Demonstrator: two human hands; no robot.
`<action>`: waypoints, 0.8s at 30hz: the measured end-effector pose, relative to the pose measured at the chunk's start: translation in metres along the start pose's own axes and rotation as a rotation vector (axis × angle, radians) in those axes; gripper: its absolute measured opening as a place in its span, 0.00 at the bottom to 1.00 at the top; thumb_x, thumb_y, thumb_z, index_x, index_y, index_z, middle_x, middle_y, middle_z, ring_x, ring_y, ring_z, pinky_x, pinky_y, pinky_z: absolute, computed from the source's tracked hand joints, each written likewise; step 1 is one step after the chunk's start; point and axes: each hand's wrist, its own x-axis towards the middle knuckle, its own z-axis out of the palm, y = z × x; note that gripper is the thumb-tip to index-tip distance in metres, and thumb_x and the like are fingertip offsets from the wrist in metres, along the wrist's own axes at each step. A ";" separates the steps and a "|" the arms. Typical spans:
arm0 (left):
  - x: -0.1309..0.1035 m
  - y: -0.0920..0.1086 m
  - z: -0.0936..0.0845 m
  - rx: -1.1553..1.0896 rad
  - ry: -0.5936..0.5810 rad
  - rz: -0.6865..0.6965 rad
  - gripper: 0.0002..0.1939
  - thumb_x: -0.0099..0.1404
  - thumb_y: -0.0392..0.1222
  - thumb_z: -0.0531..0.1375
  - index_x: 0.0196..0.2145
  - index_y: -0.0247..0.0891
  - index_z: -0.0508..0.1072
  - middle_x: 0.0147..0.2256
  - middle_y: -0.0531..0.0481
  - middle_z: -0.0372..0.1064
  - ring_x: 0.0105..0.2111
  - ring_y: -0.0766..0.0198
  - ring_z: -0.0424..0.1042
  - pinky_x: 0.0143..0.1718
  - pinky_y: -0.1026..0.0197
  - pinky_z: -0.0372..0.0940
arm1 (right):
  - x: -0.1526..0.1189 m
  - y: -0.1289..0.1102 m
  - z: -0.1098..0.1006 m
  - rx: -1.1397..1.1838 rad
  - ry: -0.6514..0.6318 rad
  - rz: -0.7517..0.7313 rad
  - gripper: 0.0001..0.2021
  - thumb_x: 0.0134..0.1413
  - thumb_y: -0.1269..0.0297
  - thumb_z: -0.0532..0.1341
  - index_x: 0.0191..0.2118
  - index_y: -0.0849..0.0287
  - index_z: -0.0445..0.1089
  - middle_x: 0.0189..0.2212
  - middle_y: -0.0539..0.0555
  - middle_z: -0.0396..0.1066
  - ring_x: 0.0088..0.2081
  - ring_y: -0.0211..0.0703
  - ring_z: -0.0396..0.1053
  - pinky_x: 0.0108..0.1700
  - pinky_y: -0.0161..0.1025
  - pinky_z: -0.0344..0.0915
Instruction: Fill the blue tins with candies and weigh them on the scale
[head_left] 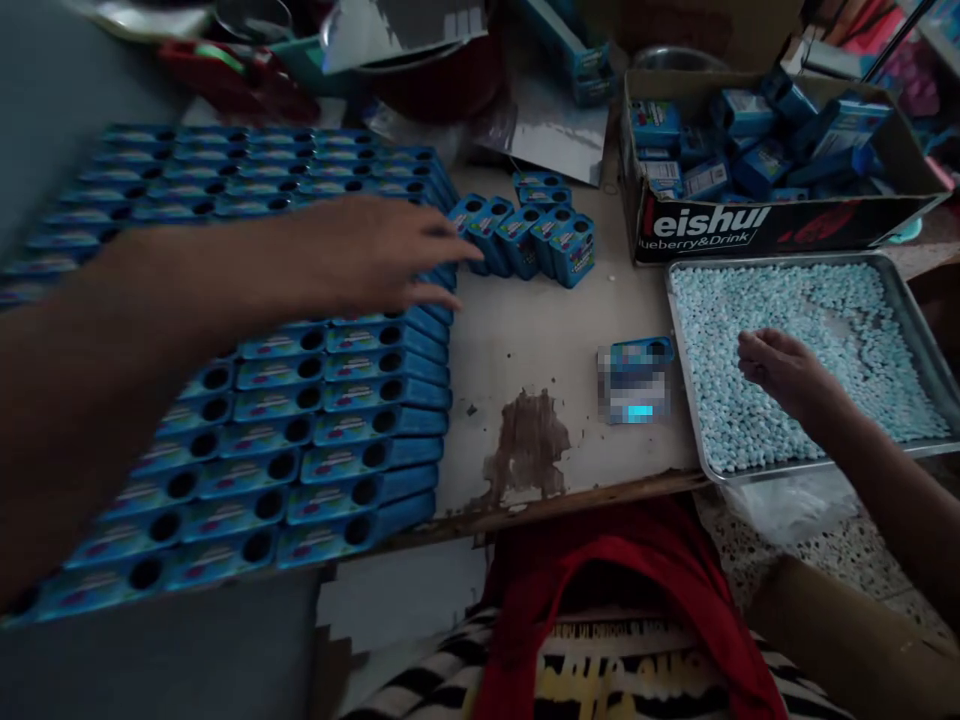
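Note:
My left hand point(397, 250) reaches over the rows of small blue boxes point(352, 420), its fingers apart and nothing in them. Each box has a dark round hole in its top. Just beyond its fingertips stands a short line of blue boxes point(521, 240). My right hand point(776, 365) is over the metal tray point(694, 440) of small pale blue pieces point(750, 430), with its fingers pinched together; what they hold, if anything, is too small to name. A single blue box point(637, 350), partly blurred out, stands on the table left of the tray.
Behind the tray, an open carton point(712, 230) holds many blue boxes lying loose. A red tape dispenser point(240, 85) and a dark red bowl point(442, 85) are at the back. The wooden table point(517, 340) has a worn brown patch near its front edge.

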 end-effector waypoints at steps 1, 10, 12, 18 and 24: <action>-0.018 0.018 0.004 -0.003 -0.029 0.010 0.37 0.80 0.68 0.58 0.67 0.32 0.70 0.66 0.39 0.73 0.73 0.41 0.68 0.71 0.34 0.67 | 0.004 0.004 -0.012 0.061 0.013 0.116 0.12 0.56 0.64 0.77 0.31 0.57 0.73 0.26 0.49 0.72 0.28 0.35 0.70 0.33 0.31 0.70; -0.125 0.069 0.044 -0.093 -0.421 0.167 0.31 0.77 0.39 0.63 0.73 0.53 0.66 0.76 0.39 0.61 0.72 0.39 0.69 0.66 0.36 0.75 | 0.016 0.016 -0.035 0.061 -0.242 0.290 0.05 0.60 0.76 0.74 0.41 0.64 0.83 0.38 0.60 0.85 0.30 0.34 0.79 0.34 0.26 0.78; -0.123 0.067 0.061 -0.169 -0.390 0.031 0.38 0.76 0.38 0.64 0.78 0.52 0.59 0.75 0.37 0.62 0.70 0.40 0.72 0.66 0.38 0.75 | 0.014 0.004 -0.022 0.035 -0.322 0.226 0.07 0.58 0.70 0.78 0.39 0.65 0.83 0.36 0.60 0.84 0.28 0.33 0.77 0.32 0.27 0.76; -0.087 0.067 0.111 -0.432 -0.230 -0.306 0.54 0.63 0.41 0.77 0.79 0.46 0.54 0.67 0.37 0.72 0.68 0.44 0.73 0.69 0.41 0.71 | 0.014 -0.043 0.022 -0.191 -0.507 -0.024 0.11 0.56 0.65 0.81 0.37 0.62 0.82 0.27 0.54 0.79 0.25 0.34 0.71 0.25 0.31 0.64; -0.068 0.075 0.134 -0.613 -0.101 -0.363 0.51 0.57 0.43 0.81 0.72 0.46 0.65 0.62 0.40 0.76 0.64 0.44 0.75 0.65 0.43 0.72 | 0.029 -0.073 0.046 -0.475 -0.529 -0.171 0.07 0.53 0.72 0.80 0.36 0.61 0.84 0.22 0.48 0.74 0.23 0.33 0.69 0.25 0.33 0.61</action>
